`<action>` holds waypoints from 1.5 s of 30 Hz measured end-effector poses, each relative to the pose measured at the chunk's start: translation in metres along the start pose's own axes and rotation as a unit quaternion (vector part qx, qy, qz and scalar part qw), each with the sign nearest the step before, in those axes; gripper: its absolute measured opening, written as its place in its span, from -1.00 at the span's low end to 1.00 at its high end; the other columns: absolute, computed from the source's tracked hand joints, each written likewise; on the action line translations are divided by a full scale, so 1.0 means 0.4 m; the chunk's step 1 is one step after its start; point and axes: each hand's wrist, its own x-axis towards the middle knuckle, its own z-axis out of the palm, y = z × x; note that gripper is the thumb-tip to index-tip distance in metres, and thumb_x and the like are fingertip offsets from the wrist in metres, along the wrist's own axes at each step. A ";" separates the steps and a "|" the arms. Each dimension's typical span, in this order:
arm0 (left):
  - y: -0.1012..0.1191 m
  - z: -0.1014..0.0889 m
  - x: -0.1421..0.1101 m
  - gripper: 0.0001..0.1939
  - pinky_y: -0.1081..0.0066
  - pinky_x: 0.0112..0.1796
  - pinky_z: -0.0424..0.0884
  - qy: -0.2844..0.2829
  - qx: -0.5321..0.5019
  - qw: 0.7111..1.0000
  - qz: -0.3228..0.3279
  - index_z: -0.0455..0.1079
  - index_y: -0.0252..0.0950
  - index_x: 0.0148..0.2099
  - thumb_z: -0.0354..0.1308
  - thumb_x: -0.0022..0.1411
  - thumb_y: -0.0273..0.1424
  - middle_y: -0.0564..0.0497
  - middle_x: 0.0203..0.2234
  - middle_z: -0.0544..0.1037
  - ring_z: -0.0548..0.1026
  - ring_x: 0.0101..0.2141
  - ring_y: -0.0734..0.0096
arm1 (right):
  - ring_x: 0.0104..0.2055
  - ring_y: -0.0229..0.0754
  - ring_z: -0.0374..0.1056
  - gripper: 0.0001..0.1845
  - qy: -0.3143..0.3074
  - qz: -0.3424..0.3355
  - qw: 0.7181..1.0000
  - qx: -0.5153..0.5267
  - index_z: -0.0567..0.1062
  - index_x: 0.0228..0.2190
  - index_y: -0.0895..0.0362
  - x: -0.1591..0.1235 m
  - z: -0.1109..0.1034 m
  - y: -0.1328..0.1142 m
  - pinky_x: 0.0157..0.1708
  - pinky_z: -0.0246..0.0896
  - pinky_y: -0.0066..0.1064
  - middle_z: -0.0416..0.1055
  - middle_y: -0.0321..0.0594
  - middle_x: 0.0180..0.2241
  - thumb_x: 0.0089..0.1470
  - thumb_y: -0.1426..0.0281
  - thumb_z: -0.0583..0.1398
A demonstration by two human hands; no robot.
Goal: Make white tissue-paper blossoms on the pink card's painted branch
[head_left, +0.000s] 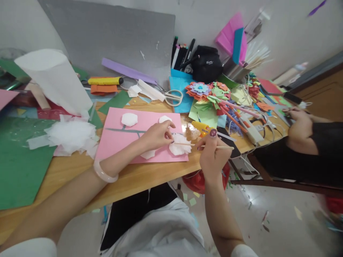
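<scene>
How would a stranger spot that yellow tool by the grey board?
Find the big grey board. Along its lower edge, beside orange paper, lies the yellow tool. Its chunky body and black tip distinguish it from the flat purple strip.

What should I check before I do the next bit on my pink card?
1. Stick held in right hand: ok.
2. Left hand close to the ruffled white paper: ok.
3. Pink card lying on the table: ok.
4. Scissors off the card: ok.
5. Yellow tool cool: cannot tell.
6. Every white piece stuck down: cannot tell.
</scene>
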 end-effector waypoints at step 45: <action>0.064 -0.060 -0.174 -0.85 0.40 -0.27 0.43 0.120 0.119 0.984 -0.049 0.43 -0.27 -0.13 0.16 0.23 -0.49 0.02 -0.36 0.62 0.56 -0.32 0.38 | -0.58 -0.31 0.21 -0.58 0.136 0.182 0.921 0.318 0.48 -0.50 0.13 -0.086 0.040 0.086 -0.57 0.09 -0.42 0.32 -0.36 -0.59 0.15 0.05 0.16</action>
